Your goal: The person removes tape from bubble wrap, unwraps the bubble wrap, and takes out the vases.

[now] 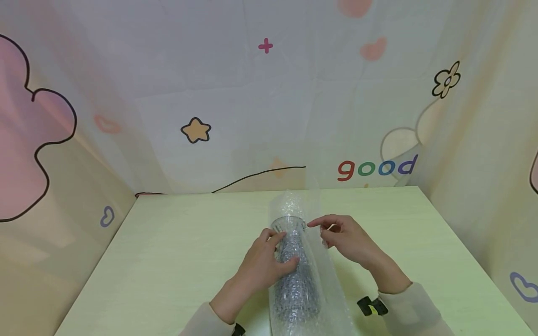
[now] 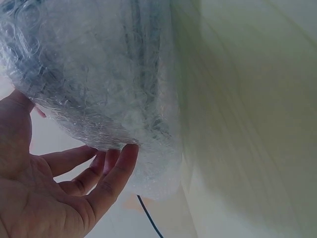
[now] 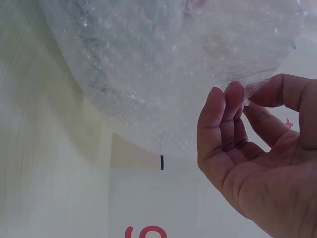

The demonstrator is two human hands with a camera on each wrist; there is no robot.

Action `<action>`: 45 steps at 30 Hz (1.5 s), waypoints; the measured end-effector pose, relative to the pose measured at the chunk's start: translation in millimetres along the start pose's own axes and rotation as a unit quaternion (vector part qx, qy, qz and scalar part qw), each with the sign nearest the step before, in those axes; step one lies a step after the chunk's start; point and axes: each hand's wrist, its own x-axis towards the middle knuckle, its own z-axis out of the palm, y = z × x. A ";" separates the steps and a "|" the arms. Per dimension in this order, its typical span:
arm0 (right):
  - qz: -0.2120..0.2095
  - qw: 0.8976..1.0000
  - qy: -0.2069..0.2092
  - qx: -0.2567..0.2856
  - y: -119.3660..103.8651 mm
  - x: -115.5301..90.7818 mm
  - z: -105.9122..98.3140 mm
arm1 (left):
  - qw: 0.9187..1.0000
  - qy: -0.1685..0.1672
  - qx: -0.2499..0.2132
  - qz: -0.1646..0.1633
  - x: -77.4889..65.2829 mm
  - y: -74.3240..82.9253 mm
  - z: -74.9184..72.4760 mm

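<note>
A clear glass vase [image 1: 296, 284] with a flared rim lies in bubble wrap [image 1: 334, 284], its mouth toward the back of the table. My left hand [image 1: 261, 267] holds the vase near its neck, thumb across the top and fingers along the left side. In the left wrist view, the fingertips [image 2: 130, 152] bear on the wrinkled wrap. To the right of the rim, my right hand [image 1: 348, 239] pinches the edge of a loose flap of wrap between thumb and fingers. The right wrist view shows that sheet [image 3: 148, 99] hanging from the pinch.
A pale green-yellow table [image 1: 189, 252] lies underneath. Printed cloth [image 1: 235, 154] stands behind it and on both sides. Black wrist mounts [image 1: 372, 306] show at the pale sleeves.
</note>
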 end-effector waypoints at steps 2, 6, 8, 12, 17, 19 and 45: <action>0.004 1.000 0.000 -0.003 0.2 -0.2 -1.0 | 1.000 -0.001 0.001 -0.001 -0.1 0.8 -0.3; 0.007 1.000 0.001 -0.004 1.0 -0.4 -2.3 | 1.000 0.000 0.005 -0.002 -0.1 1.3 -0.7; 0.008 1.000 0.001 -0.004 1.3 -0.6 -2.6 | 1.000 0.000 0.005 -0.001 -0.2 1.1 -0.8; 0.009 1.000 0.006 -0.011 1.7 -0.8 -2.8 | 1.000 0.000 0.005 0.000 -0.4 0.6 -1.0; 0.006 1.000 0.008 -0.010 0.5 -1.3 -3.8 | 1.000 0.000 0.004 -0.001 -0.6 0.7 -1.4; 0.004 1.000 0.008 -0.006 0.0 -1.7 -4.1 | 1.000 0.000 0.003 -0.001 -0.7 0.8 -1.6; 0.013 1.000 0.013 -0.021 12.8 -7.3 -17.7 | 1.000 -0.003 0.002 -0.006 0.2 -0.4 0.6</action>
